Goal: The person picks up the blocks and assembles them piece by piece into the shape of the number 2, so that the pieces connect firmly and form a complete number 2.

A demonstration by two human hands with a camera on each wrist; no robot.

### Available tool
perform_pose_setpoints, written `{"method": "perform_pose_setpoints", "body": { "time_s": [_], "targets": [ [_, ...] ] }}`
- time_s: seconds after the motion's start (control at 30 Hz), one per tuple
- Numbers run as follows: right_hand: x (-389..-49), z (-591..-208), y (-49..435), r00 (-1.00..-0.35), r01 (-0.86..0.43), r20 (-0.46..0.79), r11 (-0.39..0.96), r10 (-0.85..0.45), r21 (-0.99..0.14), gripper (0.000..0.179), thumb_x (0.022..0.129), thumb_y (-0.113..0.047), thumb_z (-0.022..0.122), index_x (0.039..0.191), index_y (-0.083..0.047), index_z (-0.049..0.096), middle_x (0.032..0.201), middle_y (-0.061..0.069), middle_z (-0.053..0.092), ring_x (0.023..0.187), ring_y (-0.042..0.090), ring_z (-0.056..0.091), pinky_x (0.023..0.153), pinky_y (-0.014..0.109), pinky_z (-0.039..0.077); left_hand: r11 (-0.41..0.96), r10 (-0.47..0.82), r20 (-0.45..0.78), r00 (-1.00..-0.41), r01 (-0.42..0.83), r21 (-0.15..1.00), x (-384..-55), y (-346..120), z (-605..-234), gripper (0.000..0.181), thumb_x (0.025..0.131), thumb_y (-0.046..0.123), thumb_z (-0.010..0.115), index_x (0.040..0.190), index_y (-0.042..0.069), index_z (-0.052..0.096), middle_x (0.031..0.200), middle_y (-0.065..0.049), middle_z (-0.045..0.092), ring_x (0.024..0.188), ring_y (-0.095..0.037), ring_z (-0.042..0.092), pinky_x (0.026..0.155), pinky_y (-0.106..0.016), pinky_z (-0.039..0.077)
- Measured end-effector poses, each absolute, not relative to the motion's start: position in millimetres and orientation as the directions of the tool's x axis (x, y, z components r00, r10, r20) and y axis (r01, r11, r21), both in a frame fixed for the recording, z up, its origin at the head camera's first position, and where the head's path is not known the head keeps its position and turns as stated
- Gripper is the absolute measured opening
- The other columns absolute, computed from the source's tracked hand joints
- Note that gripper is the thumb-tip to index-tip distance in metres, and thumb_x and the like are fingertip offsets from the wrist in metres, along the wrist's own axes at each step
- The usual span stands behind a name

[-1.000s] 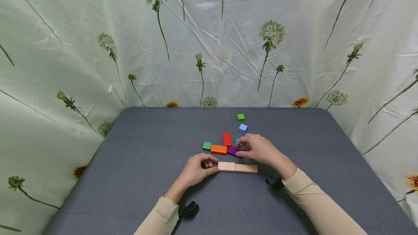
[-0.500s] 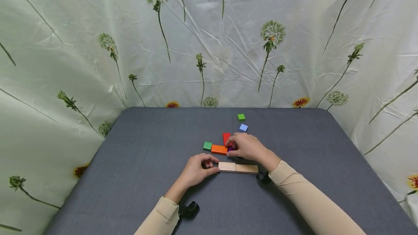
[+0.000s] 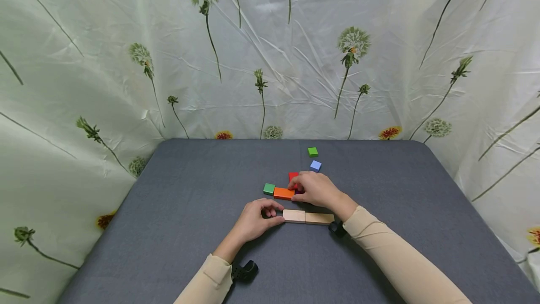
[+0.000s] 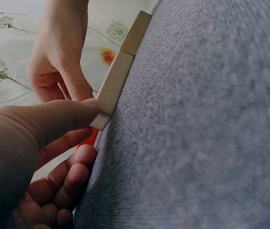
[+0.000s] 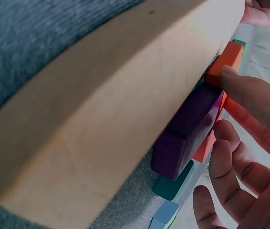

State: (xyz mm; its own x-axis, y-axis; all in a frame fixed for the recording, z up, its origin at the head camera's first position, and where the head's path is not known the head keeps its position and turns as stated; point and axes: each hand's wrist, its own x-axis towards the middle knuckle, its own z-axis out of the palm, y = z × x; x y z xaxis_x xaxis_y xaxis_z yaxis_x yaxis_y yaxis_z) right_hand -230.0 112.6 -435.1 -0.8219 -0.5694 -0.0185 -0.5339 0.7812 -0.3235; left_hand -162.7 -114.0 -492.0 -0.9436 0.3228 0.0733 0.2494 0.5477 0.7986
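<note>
Orange block: lay flat on the grey table, just beside the green block and purple block. Looked pinched at one end, narrowly, by the right hand. With the left hand, seemed to pinch the tip of the left wooden block, touching the right wooden block. Could have slipped or spun, from a hold on just one end. Could have bumped the purple block or red block, being so near. Had both wooden blocks in the way on the near side. Farther back, had the teal block, blue block and lime block.
</note>
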Motion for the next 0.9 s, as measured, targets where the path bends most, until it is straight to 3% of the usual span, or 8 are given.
{"method": "perform_pose_setpoints", "body": {
  "time_s": [0.9],
  "targets": [
    [-237.3, -432.7, 134.8, -0.84, -0.48, -0.094, 0.813, -0.534, -0.33, 0.024, 0.094, -0.021, 0.085, 0.117, -0.016, 0.081, 0.091, 0.001, 0.063, 0.076, 0.011, 0.054, 0.066, 0.027, 0.042, 0.542, 0.314, 0.063, -0.947, 0.233, 0.808, -161.0, -113.9, -490.4, 0.017, 0.091, 0.02, 0.088, 0.107, 0.02, 0.081, 0.086, 0.006, 0.064, 0.08, -0.008, 0.055, 0.072, -0.023, 0.043]
  ]
}}
